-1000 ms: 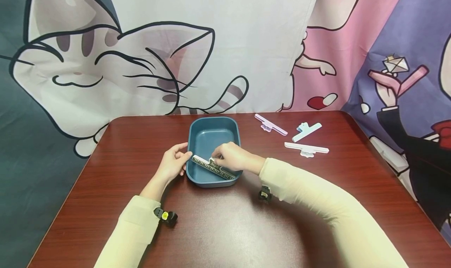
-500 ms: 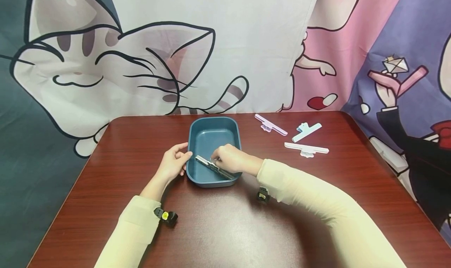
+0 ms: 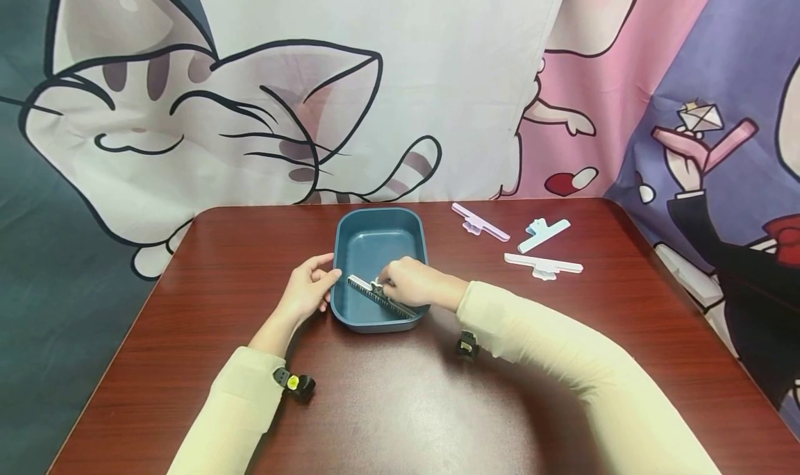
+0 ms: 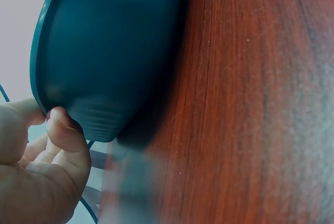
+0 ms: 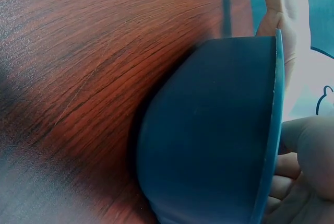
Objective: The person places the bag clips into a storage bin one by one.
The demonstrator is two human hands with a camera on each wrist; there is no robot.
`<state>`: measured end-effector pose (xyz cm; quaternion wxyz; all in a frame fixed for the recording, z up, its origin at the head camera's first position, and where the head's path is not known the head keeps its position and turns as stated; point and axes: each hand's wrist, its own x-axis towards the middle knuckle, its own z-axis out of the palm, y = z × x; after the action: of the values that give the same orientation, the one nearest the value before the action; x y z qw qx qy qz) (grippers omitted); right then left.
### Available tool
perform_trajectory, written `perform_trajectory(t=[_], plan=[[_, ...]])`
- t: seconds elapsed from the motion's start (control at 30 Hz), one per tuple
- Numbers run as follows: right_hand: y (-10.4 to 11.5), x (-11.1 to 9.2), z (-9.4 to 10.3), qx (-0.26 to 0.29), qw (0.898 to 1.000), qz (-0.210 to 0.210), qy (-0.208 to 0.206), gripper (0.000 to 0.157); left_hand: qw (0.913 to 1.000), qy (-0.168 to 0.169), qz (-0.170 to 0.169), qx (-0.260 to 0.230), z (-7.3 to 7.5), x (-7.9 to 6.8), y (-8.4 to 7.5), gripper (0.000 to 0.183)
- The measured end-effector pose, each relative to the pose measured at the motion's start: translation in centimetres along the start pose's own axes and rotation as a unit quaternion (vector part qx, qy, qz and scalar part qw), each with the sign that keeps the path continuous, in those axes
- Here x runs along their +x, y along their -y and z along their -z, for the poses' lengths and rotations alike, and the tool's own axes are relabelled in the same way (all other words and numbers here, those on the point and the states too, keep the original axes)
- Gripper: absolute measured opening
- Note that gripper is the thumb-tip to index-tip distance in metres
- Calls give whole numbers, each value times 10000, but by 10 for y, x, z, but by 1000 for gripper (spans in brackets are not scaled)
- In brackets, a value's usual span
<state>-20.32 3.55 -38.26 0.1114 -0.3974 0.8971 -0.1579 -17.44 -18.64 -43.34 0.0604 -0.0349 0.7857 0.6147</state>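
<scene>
A deep blue rectangular container (image 3: pixel 350 239) stands on the table. My left hand (image 3: pixel 307 289) pinches its left rim between thumb and fingers; the left wrist view shows this hand (image 4: pixel 49 161) at the container's corner. Inside, a long clip with a dark, ruler-like patterned strip (image 3: pixel 400 309) lies slanted near the front. My right hand (image 3: pixel 409 282) reaches over the right rim and grips the clip by its middle tab, with the fingertips partly hidden. From the right wrist, the container's outer wall (image 5: pixel 209 125) hides the clip, and only part of the right hand (image 5: pixel 308 177) shows.
On the table's back right lie three more clips: a lilac one (image 3: pixel 480 222), a light blue one (image 3: pixel 544 235) and a white one (image 3: pixel 544 264). A printed cloth (image 3: pixel 475 114) hangs behind the dark red wooden table (image 3: pixel 400 405).
The clip has shifted slightly right and turned in the right hand, so its patterned face shows less than a second ago. The left hand and container have stayed put.
</scene>
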Motion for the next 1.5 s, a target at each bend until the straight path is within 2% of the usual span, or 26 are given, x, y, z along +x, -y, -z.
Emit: perform_trajectory(t=[0.17,0.53,0.9,1.1,1.33,1.5], plan=[[0,0,-1,-84,9997,-126,188,24,10000,-8,3,13,0,-1,0,50],[0,1,-1,-245,9989,-195,336,24,10000,1,-3,35,0,-1,0,52],[1,0,2,2,9994,-196,296,32,9999,-55,-43,81,-1,-1,-1,49],[0,-2,3,141,9996,-166,172,33,9999,-54,-77,48,-1,-1,-2,48],[-3,-5,4,91,9998,128,-102,32,9999,-71,-63,30,-1,-1,-2,48],[-5,-8,5,169,9995,192,-182,31,10000,-83,-44,3,-2,-1,-2,48]])
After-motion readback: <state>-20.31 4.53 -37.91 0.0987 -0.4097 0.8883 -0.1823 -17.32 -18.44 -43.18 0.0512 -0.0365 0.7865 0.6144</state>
